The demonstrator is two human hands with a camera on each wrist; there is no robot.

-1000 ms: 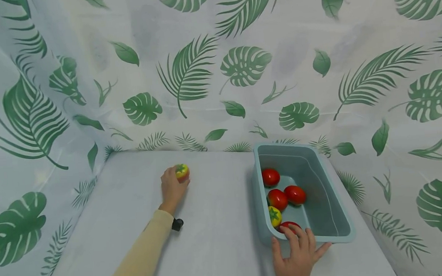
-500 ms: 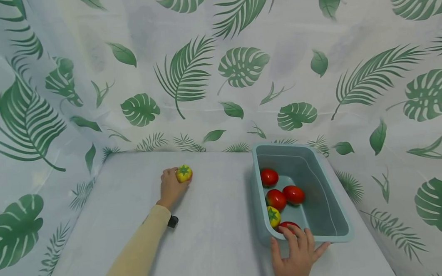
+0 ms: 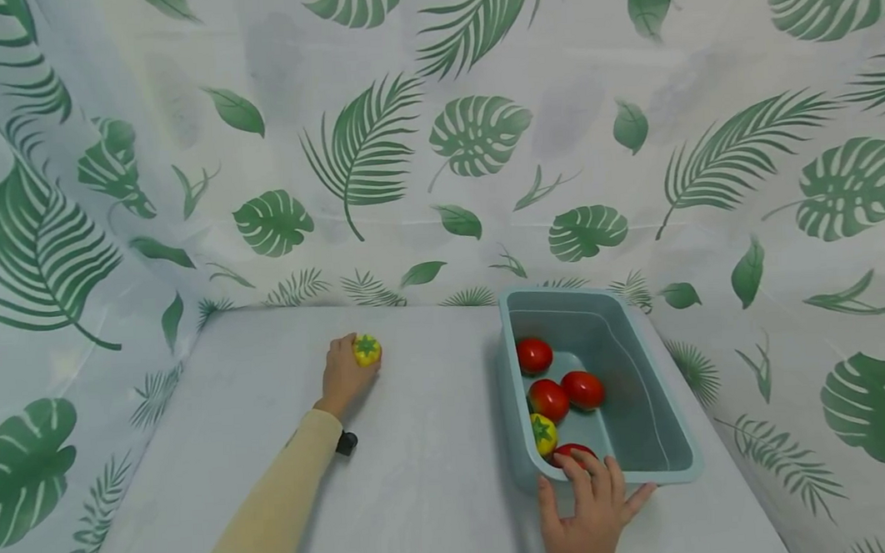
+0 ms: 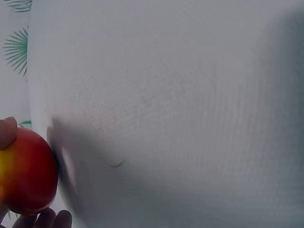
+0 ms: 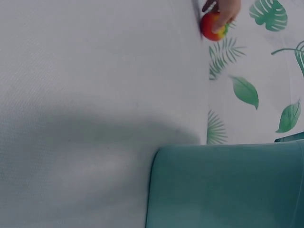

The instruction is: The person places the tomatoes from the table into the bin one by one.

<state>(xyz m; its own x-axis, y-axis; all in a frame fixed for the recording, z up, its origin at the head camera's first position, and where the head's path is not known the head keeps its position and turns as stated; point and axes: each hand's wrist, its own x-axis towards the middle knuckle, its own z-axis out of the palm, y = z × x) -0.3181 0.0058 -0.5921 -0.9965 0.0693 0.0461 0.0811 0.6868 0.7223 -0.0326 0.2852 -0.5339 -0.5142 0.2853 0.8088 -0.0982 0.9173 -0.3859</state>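
My left hand (image 3: 343,376) grips a red tomato (image 3: 367,350) with a yellow top and green star-shaped calyx, at the far left of the white table. Thumb and fingertips lie around its sides in the left wrist view, where the tomato (image 4: 33,173) shows its red base close to the tabletop; contact with the table is unclear. At the near rim of a blue-green bin (image 3: 675,406), my right hand (image 3: 586,511) holds on with several fingers curled over the edge. Those fingers partly cover a red tomato (image 3: 574,455) in the bin's near left corner.
Inside the bin, along its left side, lie several more tomatoes, among them a yellow-topped one (image 3: 544,434) and a red one (image 3: 584,390). White table surface (image 3: 435,427) stretches between the hands. A leaf-print curtain (image 3: 376,146) borders the back and sides.
The tomato in my left hand has turned so its green calyx shows more fully toward the head camera. The view has shifted slightly; my right hand stays on the bin rim.
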